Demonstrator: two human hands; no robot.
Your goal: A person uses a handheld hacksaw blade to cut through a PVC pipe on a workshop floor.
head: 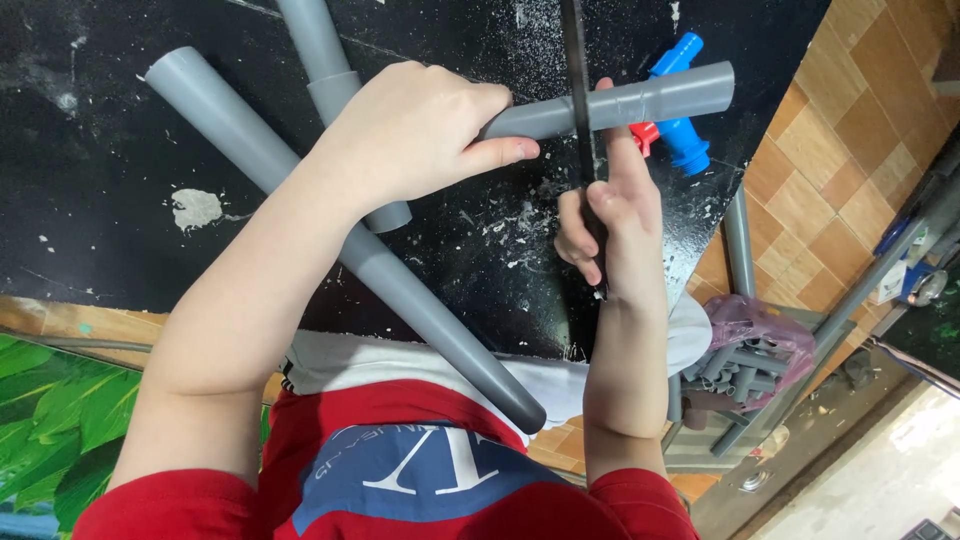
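My left hand (415, 130) is closed around a short grey plastic pipe (660, 98) and holds it against the black worktop (90, 230). My right hand (615, 225) grips a thin dark saw blade (577, 80), which stands across the pipe just right of my left thumb. The index finger of my right hand points up along the blade. White shavings lie on the worktop around the cut.
A long grey pipe (230, 130) runs diagonally under my left arm, and another grey pipe (315, 50) crosses it. A blue and red valve fitting (685, 145) lies behind the short pipe. A bag of grey fittings (745, 350) sits on the tiled floor (830, 150) at right.
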